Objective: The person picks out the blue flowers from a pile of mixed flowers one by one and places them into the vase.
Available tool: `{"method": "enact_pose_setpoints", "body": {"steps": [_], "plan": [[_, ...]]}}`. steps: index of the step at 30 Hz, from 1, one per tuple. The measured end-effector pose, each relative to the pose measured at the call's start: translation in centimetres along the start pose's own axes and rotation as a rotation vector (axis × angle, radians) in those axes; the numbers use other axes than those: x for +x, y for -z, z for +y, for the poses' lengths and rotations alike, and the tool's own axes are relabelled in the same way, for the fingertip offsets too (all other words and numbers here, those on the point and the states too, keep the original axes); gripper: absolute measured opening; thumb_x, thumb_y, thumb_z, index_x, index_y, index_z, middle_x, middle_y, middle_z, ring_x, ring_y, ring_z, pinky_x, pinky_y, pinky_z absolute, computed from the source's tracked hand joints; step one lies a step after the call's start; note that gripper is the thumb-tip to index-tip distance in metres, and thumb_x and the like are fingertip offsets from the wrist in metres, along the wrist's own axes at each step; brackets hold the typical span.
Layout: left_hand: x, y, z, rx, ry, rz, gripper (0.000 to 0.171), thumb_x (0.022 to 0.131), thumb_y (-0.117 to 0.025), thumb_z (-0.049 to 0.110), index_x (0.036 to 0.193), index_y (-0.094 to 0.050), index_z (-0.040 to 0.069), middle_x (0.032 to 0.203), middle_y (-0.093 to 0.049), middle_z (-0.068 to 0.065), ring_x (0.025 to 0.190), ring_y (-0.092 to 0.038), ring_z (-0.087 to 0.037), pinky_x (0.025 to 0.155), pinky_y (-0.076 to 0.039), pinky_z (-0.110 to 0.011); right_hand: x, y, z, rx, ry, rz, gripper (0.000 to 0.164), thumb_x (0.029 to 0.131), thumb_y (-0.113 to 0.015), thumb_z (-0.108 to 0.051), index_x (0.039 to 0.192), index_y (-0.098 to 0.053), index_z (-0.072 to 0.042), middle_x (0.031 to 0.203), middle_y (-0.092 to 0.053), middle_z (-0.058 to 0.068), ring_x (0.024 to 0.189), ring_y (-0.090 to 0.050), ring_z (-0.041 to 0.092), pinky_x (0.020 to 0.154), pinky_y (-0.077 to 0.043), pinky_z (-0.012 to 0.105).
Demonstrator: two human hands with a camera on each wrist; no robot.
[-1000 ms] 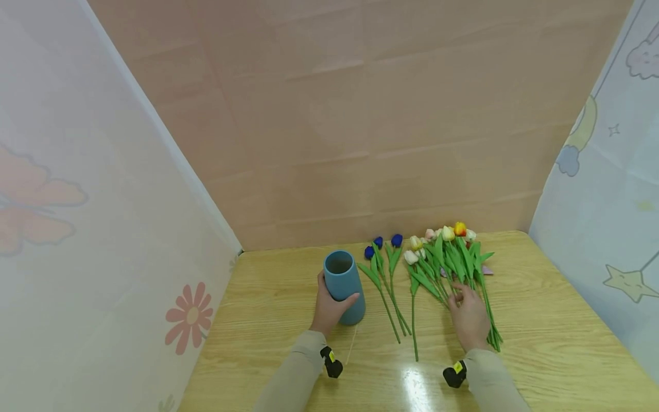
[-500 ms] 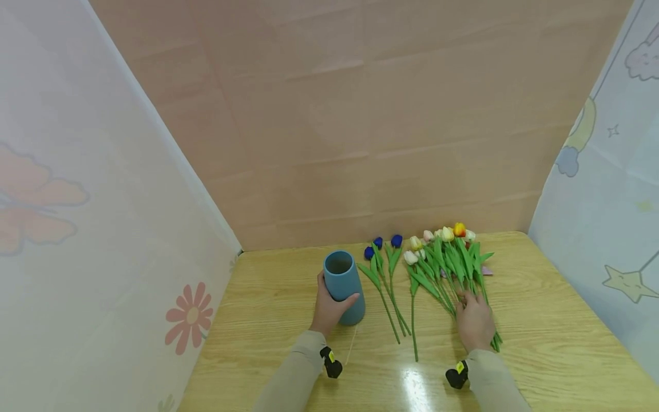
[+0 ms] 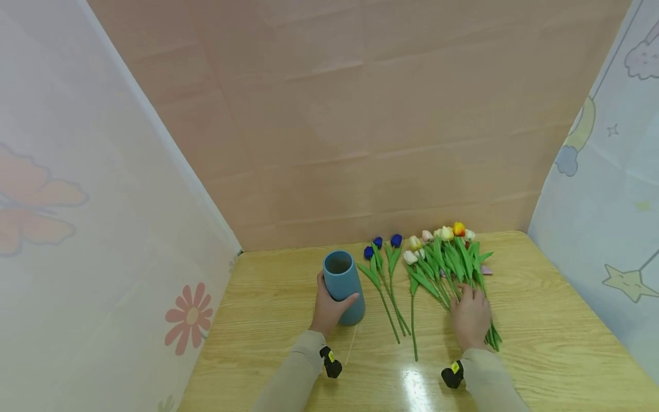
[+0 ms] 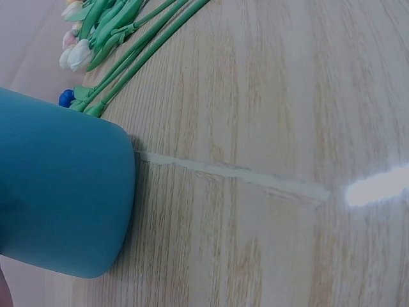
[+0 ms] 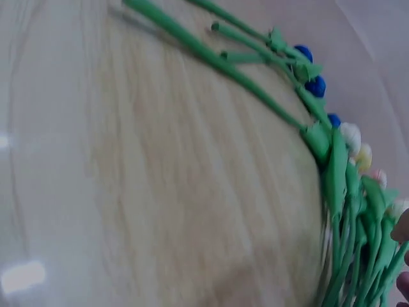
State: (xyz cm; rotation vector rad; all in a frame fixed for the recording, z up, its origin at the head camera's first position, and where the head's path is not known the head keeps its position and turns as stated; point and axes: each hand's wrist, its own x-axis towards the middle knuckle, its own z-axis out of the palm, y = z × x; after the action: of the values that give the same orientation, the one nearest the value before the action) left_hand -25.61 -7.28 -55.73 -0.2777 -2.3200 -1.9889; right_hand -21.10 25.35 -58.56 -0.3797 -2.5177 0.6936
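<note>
A blue vase [image 3: 344, 286] stands on the table with its mouth facing up. My left hand [image 3: 327, 309] grips its side, thumb across the front. In the left wrist view the vase [image 4: 64, 185] fills the left side. At the right lies a bunch of tulips [image 3: 453, 257] with white, pale yellow, pink and orange heads. Over its stems is my right hand [image 3: 471, 317], and whether its fingers pinch a stem is hidden. Its fingertips [image 5: 401, 230] show at the edge of the right wrist view, close to the stems.
Several blue tulips [image 3: 383, 269] lie between the vase and the bunch. A single white tulip [image 3: 414, 309] lies apart along the bunch's left side. The wooden table [image 3: 257, 355] meets a tan backdrop [image 3: 309, 143] behind and printed cloth walls at both sides.
My right hand has shifted slightly over the stems, first toward me and right, then back a little left. The flowers have hardly moved. My left hand and the vase stay still.
</note>
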Motion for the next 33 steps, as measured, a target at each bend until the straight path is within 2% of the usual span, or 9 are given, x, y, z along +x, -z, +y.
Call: {"method": "enact_pose_setpoints", "body": {"steps": [6,12,16,21,24,29,33], "plan": [[-0.6,0.3,2.4,-0.016,0.003,-0.019,0.090,0.080,-0.081,0.025,0.147,-0.022,0.027,0.143,-0.041,-0.004,0.130,-0.045,-0.029,0.104,-0.038,-0.057,0.1,-0.2,-3.3,0.048,0.098,0.016,0.033,0.087,-0.068,-0.005,0.118,-0.058,0.001,0.104,-0.055,0.022,0.092,-0.052,0.039,0.074,-0.042,0.051],[-0.6,0.3,2.4,-0.023,0.001,-0.021,0.090,0.080,-0.081,0.025,0.148,-0.022,0.027,0.144,-0.041,-0.003,0.131,-0.044,-0.029,0.105,-0.037,-0.057,-0.6,-1.8,-6.1,0.065,0.264,0.030,0.033,0.083,-0.074,-0.005,0.112,-0.061,0.000,0.095,-0.061,0.015,0.080,-0.059,0.031,0.068,-0.048,0.046],[-0.7,0.3,2.4,-0.024,0.000,-0.024,0.090,0.079,-0.081,0.027,0.147,-0.022,0.028,0.144,-0.041,-0.002,0.130,-0.045,-0.028,0.105,-0.038,-0.057,-1.3,-2.8,-7.6,0.061,0.334,-0.032,0.035,0.081,-0.077,-0.005,0.111,-0.061,0.003,0.091,-0.061,0.014,0.075,-0.060,0.028,0.062,-0.051,0.041],[-0.6,0.2,2.3,-0.027,0.001,-0.012,0.091,0.079,-0.082,0.028,0.147,-0.023,0.029,0.143,-0.041,-0.002,0.130,-0.045,-0.029,0.104,-0.037,-0.058,-1.9,-4.4,-8.6,0.086,0.329,-0.209,0.033,0.085,-0.073,-0.006,0.113,-0.057,0.002,0.093,-0.060,0.013,0.073,-0.059,0.024,0.058,-0.050,0.035],[-0.5,0.1,2.1,-0.024,0.007,-0.008,0.091,0.079,-0.082,0.027,0.147,-0.022,0.028,0.144,-0.041,-0.003,0.131,-0.044,-0.029,0.105,-0.037,-0.058,-2.2,-5.3,-8.5,0.081,0.314,-0.284,0.031,0.087,-0.072,-0.007,0.113,-0.058,0.002,0.095,-0.061,0.014,0.071,-0.060,0.022,0.056,-0.050,0.032],[-0.6,-0.1,2.0,-0.022,0.022,-0.010,0.092,0.079,-0.082,0.027,0.148,-0.021,0.027,0.144,-0.040,-0.003,0.132,-0.043,-0.029,0.106,-0.036,-0.058,-2.6,-5.9,-8.1,0.061,0.213,-0.398,0.028,0.090,-0.069,-0.013,0.113,-0.059,-0.001,0.096,-0.060,0.012,0.075,-0.060,0.023,0.058,-0.050,0.034],[-0.5,0.0,2.0,-0.027,0.021,-0.010,0.092,0.079,-0.082,0.027,0.148,-0.021,0.028,0.144,-0.040,-0.003,0.131,-0.044,-0.029,0.106,-0.036,-0.058,-2.4,-6.0,-8.0,0.072,0.162,-0.452,0.029,0.092,-0.066,-0.014,0.116,-0.057,0.000,0.097,-0.060,0.013,0.077,-0.061,0.026,0.059,-0.051,0.036]]}}
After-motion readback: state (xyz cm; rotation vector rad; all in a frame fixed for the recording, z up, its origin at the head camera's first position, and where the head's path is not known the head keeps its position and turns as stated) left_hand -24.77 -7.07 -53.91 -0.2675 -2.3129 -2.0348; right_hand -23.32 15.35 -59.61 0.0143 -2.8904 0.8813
